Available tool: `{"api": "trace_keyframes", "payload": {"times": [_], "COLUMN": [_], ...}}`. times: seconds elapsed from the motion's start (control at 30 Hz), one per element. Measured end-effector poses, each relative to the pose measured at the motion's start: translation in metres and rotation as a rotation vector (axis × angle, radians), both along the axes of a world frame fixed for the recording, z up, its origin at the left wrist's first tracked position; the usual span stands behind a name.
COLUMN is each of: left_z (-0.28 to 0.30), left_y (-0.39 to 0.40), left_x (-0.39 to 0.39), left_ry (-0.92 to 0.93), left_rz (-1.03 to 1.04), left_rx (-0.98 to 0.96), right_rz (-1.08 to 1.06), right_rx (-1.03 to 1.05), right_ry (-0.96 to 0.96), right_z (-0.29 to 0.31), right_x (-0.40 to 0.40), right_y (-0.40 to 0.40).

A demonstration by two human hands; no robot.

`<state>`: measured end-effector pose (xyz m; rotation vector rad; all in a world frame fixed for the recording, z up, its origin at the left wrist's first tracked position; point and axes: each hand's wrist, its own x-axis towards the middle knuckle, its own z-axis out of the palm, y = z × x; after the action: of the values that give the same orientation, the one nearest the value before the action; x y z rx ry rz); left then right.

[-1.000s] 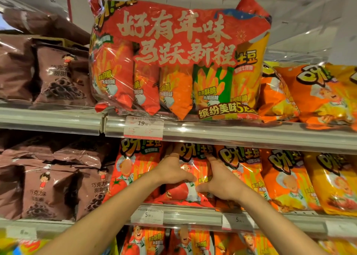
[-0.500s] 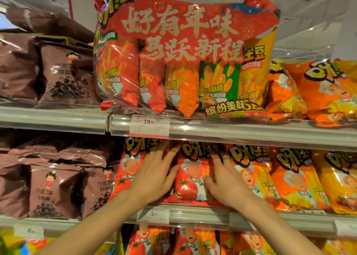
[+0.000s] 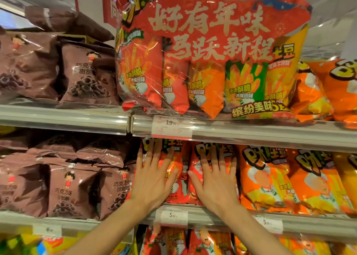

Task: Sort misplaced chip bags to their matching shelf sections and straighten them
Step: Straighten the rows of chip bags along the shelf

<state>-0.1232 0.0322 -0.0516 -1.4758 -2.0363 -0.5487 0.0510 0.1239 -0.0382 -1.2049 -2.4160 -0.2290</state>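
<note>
**Flat palms on glossy red chip bags**

Both hands lie spread and flat, fingers straight, gripping nothing. The left hand [image 3: 152,179] presses a shiny red chip bag [image 3: 173,169] standing on the middle shelf, directly below the price tag [image 3: 171,126] marked 19.90. The right hand [image 3: 214,181] presses a second red bag [image 3: 195,187] just right of the first; the two crinkled foil packs touch edge to edge.

Right of those bags stand puffy orange bags [image 3: 264,179] with bold yellow lettering, upright in a row. Directly above the price tag sits a large clear-film multipack [image 3: 208,61] with a red banner, holding slim pouches in red, orange, green and yellow. Left of the tag, on both levels, sit matte-brown pillow bags [image 3: 73,189] printed with dark rings. The shelf edge [image 3: 251,137] is a smooth grey metal rail under a clear plastic strip.
</note>
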Motion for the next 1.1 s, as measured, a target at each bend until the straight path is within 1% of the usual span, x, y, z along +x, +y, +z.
{"api": "trace_keyframes", "payload": {"times": [0.23, 0.37, 0.5, 0.67, 0.73, 0.77, 0.87, 1.0, 1.1], "left_z": [0.003, 0.013, 0.024, 0.036, 0.039, 0.040, 0.043, 0.051, 0.052], "left_y": [-0.004, -0.006, 0.002, 0.024, 0.037, 0.043, 0.065, 0.090, 0.104], "left_x": [0.000, 0.011, 0.045, 0.104, 0.128, 0.140, 0.165, 0.176, 0.182], "left_ry": [-0.011, -0.041, -0.095, -0.226, -0.303, -0.326, -0.302, -0.339, -0.376], "left_rz": [-0.048, -0.124, -0.208, -0.383, -0.421, -0.434, -0.407, -0.288, -0.268], "left_rx": [0.006, 0.077, 0.175, 0.128, 0.075, 0.040, -0.094, -0.194, -0.281], "right_rz": [0.005, 0.038, 0.009, -0.108, -0.118, -0.119, -0.089, 0.057, 0.167], "right_rx": [0.053, 0.095, 0.180, 0.231, 0.169, 0.104, -0.134, -0.346, -0.467], "right_ry": [0.036, 0.131, 0.211, 0.225, 0.237, 0.230, 0.164, 0.065, 0.040], "right_z": [-0.001, 0.007, 0.020, 0.042, 0.051, 0.056, 0.066, 0.063, 0.056], "right_x": [0.000, 0.014, 0.048, 0.115, 0.146, 0.161, 0.198, 0.214, 0.213], "right_y": [-0.001, -0.001, 0.012, 0.043, 0.057, 0.065, 0.083, 0.103, 0.114]}}
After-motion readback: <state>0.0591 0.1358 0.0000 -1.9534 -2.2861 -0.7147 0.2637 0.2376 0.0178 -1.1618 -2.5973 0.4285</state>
